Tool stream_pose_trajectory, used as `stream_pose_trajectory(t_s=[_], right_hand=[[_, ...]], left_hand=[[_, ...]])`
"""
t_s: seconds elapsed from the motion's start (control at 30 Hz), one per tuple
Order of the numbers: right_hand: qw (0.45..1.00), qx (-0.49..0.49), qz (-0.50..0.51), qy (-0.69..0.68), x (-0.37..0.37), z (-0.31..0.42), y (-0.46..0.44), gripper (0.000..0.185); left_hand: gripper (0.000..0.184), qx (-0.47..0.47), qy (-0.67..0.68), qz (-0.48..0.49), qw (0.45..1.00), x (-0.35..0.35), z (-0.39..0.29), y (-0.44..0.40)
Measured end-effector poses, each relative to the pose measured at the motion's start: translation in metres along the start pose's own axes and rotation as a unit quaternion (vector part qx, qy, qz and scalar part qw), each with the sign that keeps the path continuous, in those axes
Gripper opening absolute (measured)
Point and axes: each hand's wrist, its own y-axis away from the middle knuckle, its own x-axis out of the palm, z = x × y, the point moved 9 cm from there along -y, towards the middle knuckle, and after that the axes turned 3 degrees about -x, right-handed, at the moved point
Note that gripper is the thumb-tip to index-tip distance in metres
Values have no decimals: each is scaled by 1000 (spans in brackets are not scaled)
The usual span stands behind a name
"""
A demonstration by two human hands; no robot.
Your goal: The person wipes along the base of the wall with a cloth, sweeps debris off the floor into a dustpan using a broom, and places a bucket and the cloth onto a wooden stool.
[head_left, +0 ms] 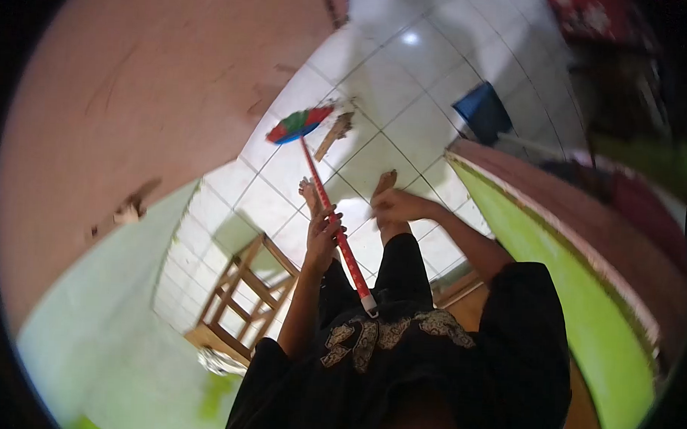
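My left hand (325,229) is wrapped round the red, white-spotted handle of a broom (349,260). The handle's pale end cap is close to the front of my black shirt. At its far end, the broom head (298,125) with red, green and blue bristles rests on the tiled floor near the pink wall. Dark bits of dirt (341,104) lie beside the bristles, along with a long flat brown piece (333,137) whose material I cannot make out. My right hand (395,206) is off the broom, above my right foot, its fingers blurred.
A wooden stool frame (252,287) stands on the left by the pale green wall. A blue container (483,113) is on the floor at upper right. A low green partition with a pink top (556,195) runs along my right side.
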Motion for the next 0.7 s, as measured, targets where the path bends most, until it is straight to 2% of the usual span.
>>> stream_pose_trajectory(t_s=[0.03,0.07,0.1,0.13,0.17,0.2,0.27,0.3,0.33,0.37,0.4,0.43,0.7], right_hand=[[993,44,-104,24,-45,10,21,11],[979,68,-170,86,-93,-35,40,11],[944,54,-227,234,-149,-81,67,14],[825,-65,-276,489,-179,-40,90,18],[810,359,-299,355,-199,5,116,28],[790,112,-345,494,-275,-75,158,29],[588,274,-352,675,-372,-150,244,63],[538,465,-285,642,-404,-173,277,73],[473,632,-158,593,-424,-195,315,84],[445,669,-145,578,-458,-233,357,81],[436,696,-116,558,-469,-254,382,80],[440,700,-94,554,-474,-266,392,79],[532,656,11,534,-486,-363,426,74]], left_hand=[[43,12,-2,-17,1000,-4,5,2],[42,12,-8,-32,999,-5,8,6],[42,9,-14,-48,999,-4,13,13],[41,22,-1,-46,999,-2,13,21],[40,31,-8,-53,998,-4,18,20],[39,39,6,-61,997,-8,23,17],[36,42,21,-85,995,-8,33,17],[36,28,13,-99,995,-8,40,17],[35,33,0,-107,994,-7,46,16],[35,41,-19,-115,992,-8,48,12],[34,20,-13,-126,992,-5,52,13],[32,40,-26,-129,990,-7,58,8],[33,15,-34,-120,992,40,67,-11]])
